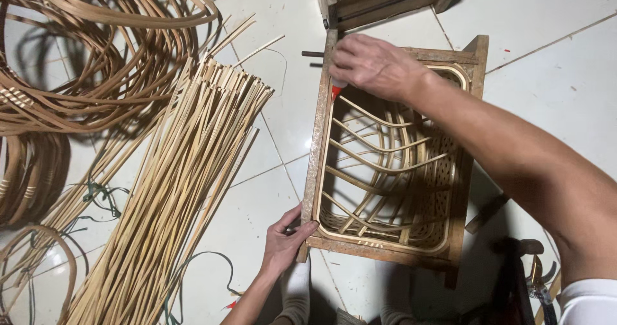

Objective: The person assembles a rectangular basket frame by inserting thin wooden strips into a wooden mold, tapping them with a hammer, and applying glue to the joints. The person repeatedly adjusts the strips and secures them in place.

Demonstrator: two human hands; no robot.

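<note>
Left hand (283, 241): pinches the wooden frame (313, 164) corner.
Right hand (373, 65): closed on a red-tipped tool (335, 90).
Risk: tool may slip and gouge the rattan basket (385, 171).

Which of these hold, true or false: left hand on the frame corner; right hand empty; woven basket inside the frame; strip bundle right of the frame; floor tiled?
1. The left hand grips the near corner of the wooden frame. True.
2. The right hand is empty. False: it holds a red-tipped tool at the frame's far corner.
3. A woven basket sits inside the frame. True.
4. The bundle of bamboo strips lies right of the frame. False: it lies to the left.
5. The floor is white tile. True.
</note>
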